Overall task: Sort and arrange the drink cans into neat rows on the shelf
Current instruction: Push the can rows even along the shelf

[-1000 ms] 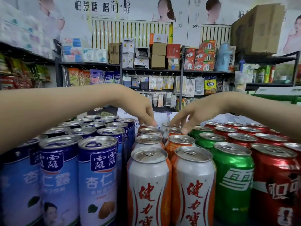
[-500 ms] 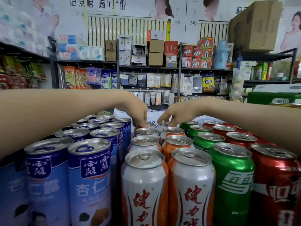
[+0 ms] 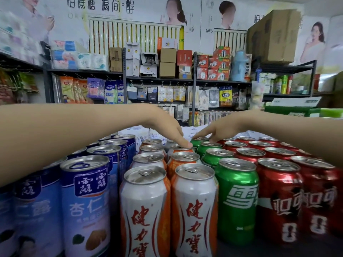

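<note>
1. Drink cans (image 3: 193, 201) stand upright in one tight block across the lower half of the view. They are sorted by colour into columns that run away from the person, on a dark shelf (image 3: 269, 250) that shows only at the bottom right.
2. A metal store rack (image 3: 194, 89) behind the block carries boxes, tissue packs and hanging packets. A big cardboard box (image 3: 272, 36) sits on the rack to the right.
3. Blue cans (image 3: 85, 201) fill the left side, taller than the rest. Red cans (image 3: 278, 201) fill the right side in several columns.
4. White-and-orange cans (image 3: 146, 210) form two columns in the middle. Green cans (image 3: 237, 201) form a single column between them and the red ones.
5. The left hand (image 3: 167, 130) reaches in over the blue cans, fingers extended downward and grasping nothing. Its fingertips (image 3: 186, 144) press on the lid of a far can in the right white-and-orange column.
6. The right hand (image 3: 220, 130) reaches in over the red cans with fingers spread and relaxed. Its tips rest on the lids of the two rearmost green cans. Motion blur makes the thumb hard to place; it seems tucked under the palm.
</note>
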The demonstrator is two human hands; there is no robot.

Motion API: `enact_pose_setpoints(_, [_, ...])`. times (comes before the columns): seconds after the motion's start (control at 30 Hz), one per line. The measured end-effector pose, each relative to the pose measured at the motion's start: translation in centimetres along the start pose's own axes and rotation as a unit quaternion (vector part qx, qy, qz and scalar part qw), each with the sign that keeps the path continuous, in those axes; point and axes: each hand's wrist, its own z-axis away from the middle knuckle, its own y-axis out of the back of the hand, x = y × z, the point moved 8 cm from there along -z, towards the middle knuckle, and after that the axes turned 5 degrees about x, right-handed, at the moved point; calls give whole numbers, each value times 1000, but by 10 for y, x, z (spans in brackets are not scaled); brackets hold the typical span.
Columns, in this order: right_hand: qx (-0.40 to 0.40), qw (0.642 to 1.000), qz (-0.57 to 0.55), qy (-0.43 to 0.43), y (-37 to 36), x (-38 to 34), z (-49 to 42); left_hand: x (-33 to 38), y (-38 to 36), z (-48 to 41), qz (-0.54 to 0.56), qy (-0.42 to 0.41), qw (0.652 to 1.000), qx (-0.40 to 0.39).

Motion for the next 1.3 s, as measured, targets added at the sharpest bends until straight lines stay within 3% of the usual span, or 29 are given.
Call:
enact_pose_setpoints(0.4, [28,997,-57,32,5,0,-4,-4,-11,-10,11,-7,998,-55])
enact_pose_setpoints(0.7, [50,997,-21,53,8,-4,7,-5,-13,-11,10,4,998,-68])
enact_pose_setpoints(0.97, [-55,991,-103,68,-5,1,40,11,-7,0,15,10,999,-48])
enact_pose_setpoints(1.17, [34,995,-12,96,-1,-13,34,19,-5,13,1,10,999,-46])
enact_pose_setpoints(1.3, [41,994,8,99,1,-17,41,24,0,22,7,-4,1000,-15])
